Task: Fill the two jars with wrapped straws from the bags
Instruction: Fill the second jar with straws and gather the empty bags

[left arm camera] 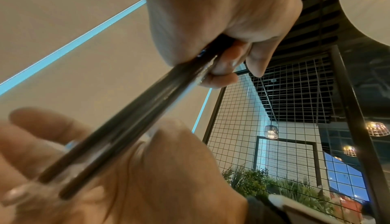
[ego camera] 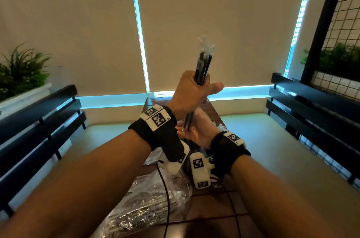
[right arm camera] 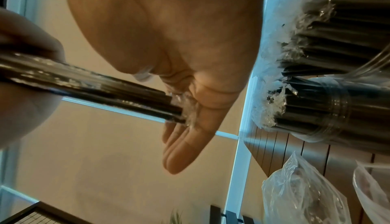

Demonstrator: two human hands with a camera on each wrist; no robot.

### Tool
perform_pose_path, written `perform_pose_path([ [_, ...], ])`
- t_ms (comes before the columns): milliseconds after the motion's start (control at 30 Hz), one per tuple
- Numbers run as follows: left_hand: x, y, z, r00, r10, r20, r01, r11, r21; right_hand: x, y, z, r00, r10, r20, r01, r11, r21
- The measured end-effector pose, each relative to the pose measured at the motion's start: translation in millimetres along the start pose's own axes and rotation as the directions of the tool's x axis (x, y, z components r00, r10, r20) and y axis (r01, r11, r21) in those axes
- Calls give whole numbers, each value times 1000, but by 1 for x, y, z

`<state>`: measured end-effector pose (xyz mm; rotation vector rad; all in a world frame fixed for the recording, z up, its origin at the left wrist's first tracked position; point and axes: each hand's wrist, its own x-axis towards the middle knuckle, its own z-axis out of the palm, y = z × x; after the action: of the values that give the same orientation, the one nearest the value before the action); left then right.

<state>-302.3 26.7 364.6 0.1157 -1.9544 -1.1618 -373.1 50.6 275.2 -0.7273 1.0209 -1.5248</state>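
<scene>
My left hand (ego camera: 194,89) grips a small bundle of black wrapped straws (ego camera: 203,64) upright in a fist above the table. The clear wrapper ends stick out above the fist. My right hand (ego camera: 194,133) lies open, palm up, under the bundle, and the straws' lower ends (right arm camera: 177,112) touch its palm (right arm camera: 200,71). In the right wrist view two clear jars (right arm camera: 342,109) (right arm camera: 350,24) stand close by, each holding many black wrapped straws. The hands hide the jars in the head view.
A clear plastic bag (ego camera: 148,204) with wrapped straws lies on the wooden slatted table (ego camera: 214,210) near me. More clear bags (right arm camera: 301,194) lie beside the jars. Black benches (ego camera: 39,113) run along both sides, with plants (ego camera: 21,74) behind them.
</scene>
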Motion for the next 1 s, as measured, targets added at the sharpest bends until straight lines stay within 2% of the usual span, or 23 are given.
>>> perform_pose_path([
  [133,0,-12,-2,1000,-4,25,3,999,32,6,0,-6,997,63,40,-62,998,-22],
  [200,0,-22,-4,999,-27,17,26,998,65,9,1,-8,998,55,27,-53,996,-71],
  [267,-3,-31,-5,999,-50,-13,52,992,116,12,-3,-8,990,-84,-113,64,983,-174],
  [333,-7,-41,-4,993,-94,-69,103,984,146,9,-17,-7,920,-259,-295,212,960,-184],
  [400,-11,-52,-2,983,-138,-120,154,979,136,-6,-43,-7,828,-399,-393,353,917,-188],
  [433,-12,-59,-1,978,-157,-138,179,970,164,-16,-58,-6,790,-482,-379,436,876,-207],
  [500,-16,-70,2,970,-207,-130,235,936,263,-37,-84,-4,721,-635,-276,566,770,-294],
  [567,-18,-79,11,965,-236,-117,263,901,345,-48,-102,4,630,-764,-140,580,582,-569],
  [600,-16,-79,16,968,-227,-104,250,898,364,-48,-104,7,620,-784,-44,528,458,-715],
  [667,-9,-70,29,981,-185,-55,191,892,409,-42,-100,7,687,-720,97,361,222,-906],
  [700,-6,-63,35,985,-172,-20,162,878,450,-40,-95,5,721,-685,107,291,158,-944],
  [733,-3,-61,39,989,-149,7,127,870,477,-38,-90,1,738,-667,96,263,153,-953],
  [767,-1,-60,41,989,-146,-5,132,873,470,-39,-86,-3,741,-665,93,293,196,-936],
  [833,-1,-64,41,987,-145,-75,162,911,378,-43,-81,-13,706,-704,78,441,351,-826],
  [867,0,-68,41,985,-130,-117,163,927,338,-45,-78,-19,669,-743,31,495,414,-764],
  [933,5,-68,41,971,-130,-201,180,949,258,-44,-68,-36,560,-822,-101,526,447,-724],
  [967,9,-66,42,964,-145,-222,189,963,192,-42,-59,-47,511,-844,-162,496,443,-747],
  [1000,13,-65,42,960,-150,-236,183,975,126,-39,-48,-61,484,-847,-220,440,453,-776],
])
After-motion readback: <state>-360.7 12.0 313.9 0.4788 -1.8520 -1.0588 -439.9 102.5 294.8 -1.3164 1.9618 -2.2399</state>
